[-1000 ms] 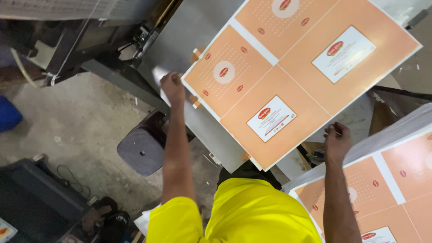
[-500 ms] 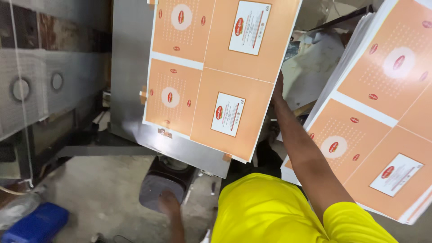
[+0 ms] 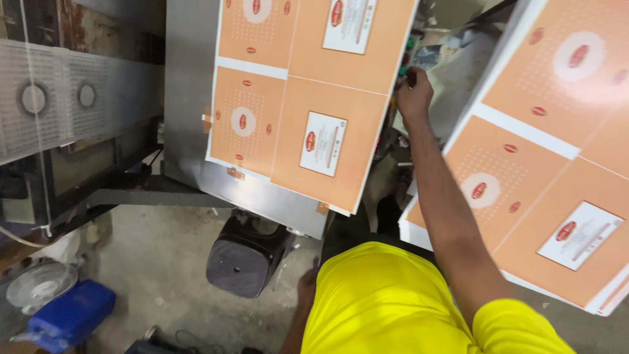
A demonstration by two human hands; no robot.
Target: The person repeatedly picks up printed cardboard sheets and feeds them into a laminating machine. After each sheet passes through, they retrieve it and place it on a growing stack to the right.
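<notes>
Printed orange sheet [image 3: 308, 98] lies flat on the slanted grey metal surface [image 3: 190, 85] of a machine, its right edge just under the right hand [image 3: 414, 95]. That hand's fingers [image 3: 406, 78] curl at the sheet's edge, seemingly pinching it, though the grip itself is hidden. The left hand [image 3: 306, 288] hangs low beside the yellow shirt [image 3: 393, 301], well away from the sheet; whether its fingers hold anything cannot be told. Right of the raised fingers stands a thick stack of printed sheets [image 3: 550, 157]. Below the left fingers sits a dark stool [image 3: 246, 255]. The sheet looks light, thin and fairly stiff, yet wide enough to sag or crease, so it would best be held at two opposite edges.
</notes>
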